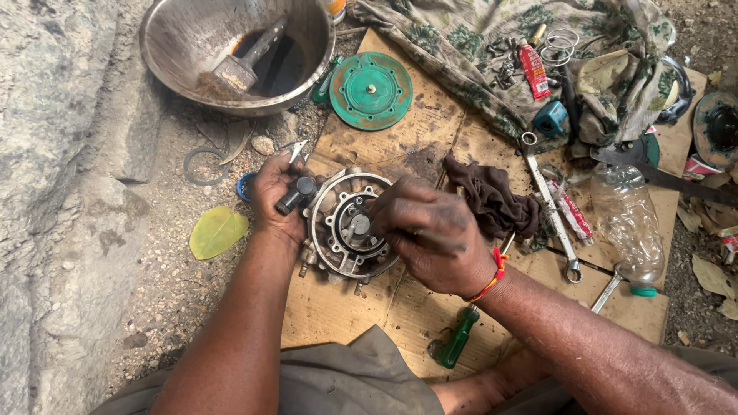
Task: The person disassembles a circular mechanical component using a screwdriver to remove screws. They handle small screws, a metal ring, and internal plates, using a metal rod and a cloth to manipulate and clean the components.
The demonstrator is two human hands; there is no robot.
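Grey metal, the round housing [346, 227] sits on a cardboard sheet [361, 307] between both hands. Left hand [275, 198] grips its black knob and rim, fingers [296, 165] curled tight. Right hand [430, 230] covers its centre, fingers [392, 201] pinched narrow on something hidden. A brown rag [492, 198] lies just beyond the right fingers.
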